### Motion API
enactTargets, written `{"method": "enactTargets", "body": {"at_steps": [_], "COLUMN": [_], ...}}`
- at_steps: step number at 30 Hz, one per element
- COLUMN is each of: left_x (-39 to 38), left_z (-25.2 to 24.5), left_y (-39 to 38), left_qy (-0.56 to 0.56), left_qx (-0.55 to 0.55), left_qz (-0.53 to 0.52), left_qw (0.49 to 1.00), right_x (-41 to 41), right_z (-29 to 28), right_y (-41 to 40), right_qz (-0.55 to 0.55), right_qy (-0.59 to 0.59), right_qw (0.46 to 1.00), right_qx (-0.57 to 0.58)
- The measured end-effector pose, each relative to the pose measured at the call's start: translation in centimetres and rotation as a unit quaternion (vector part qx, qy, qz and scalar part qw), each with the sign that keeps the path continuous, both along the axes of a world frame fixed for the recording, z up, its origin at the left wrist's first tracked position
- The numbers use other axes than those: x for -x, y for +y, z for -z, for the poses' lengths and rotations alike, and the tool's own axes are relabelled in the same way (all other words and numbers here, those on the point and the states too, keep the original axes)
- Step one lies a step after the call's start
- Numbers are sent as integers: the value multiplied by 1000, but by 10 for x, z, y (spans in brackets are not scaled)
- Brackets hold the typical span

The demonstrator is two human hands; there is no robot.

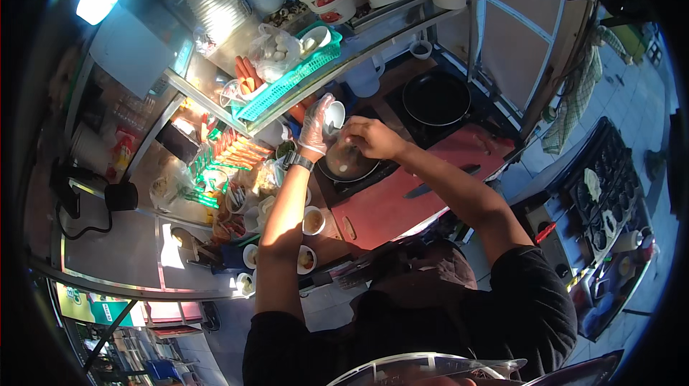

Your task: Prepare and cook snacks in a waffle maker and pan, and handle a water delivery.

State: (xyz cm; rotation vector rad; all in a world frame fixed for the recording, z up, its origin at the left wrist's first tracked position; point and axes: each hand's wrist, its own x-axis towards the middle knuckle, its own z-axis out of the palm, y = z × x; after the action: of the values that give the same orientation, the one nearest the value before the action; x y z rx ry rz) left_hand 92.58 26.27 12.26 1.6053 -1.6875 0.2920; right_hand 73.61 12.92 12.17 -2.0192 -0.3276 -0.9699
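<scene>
My left hand [316, 127], in a clear plastic glove, holds a small white bowl [335, 115] tilted above the near frying pan. My right hand [371, 137], bare, is just right of the bowl over the same pan, fingers bent together; whether they pinch something cannot be told. Below both hands, the black frying pan [349, 166] holds a thin layer of food with a small pale piece in it. A second black frying pan [436, 98] stands on a burner further right, with no food seen in it.
A red cutting board [377, 208] lies before me with a knife [420, 190] on it. Small cups of food [313, 221] stand at its left. A turquoise basket [288, 82] sits on the glass shelf above. Behind my right arm is a moulded pan [597, 192].
</scene>
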Motion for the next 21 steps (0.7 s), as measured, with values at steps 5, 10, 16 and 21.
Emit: {"method": "enactTargets", "body": {"at_steps": [5, 10, 16, 21], "left_x": [13, 10, 44, 150], "left_z": [0, 0, 27, 56], "left_y": [9, 37, 118, 235], "left_qy": [-22, -61, 345, 79], "left_qx": [12, -1, 149, 34], "left_qz": [12, -11, 32, -142], "left_qw": [1000, 998, 926, 986], "right_x": [8, 48, 149, 187], "right_z": [-8, 11, 40, 72], "right_y": [11, 15, 98, 141], "right_qz": [-18, 49, 125, 242], "right_qy": [-14, 57, 97, 212], "right_qw": [1000, 995, 987, 935], "right_qx": [15, 69, 30, -148]}}
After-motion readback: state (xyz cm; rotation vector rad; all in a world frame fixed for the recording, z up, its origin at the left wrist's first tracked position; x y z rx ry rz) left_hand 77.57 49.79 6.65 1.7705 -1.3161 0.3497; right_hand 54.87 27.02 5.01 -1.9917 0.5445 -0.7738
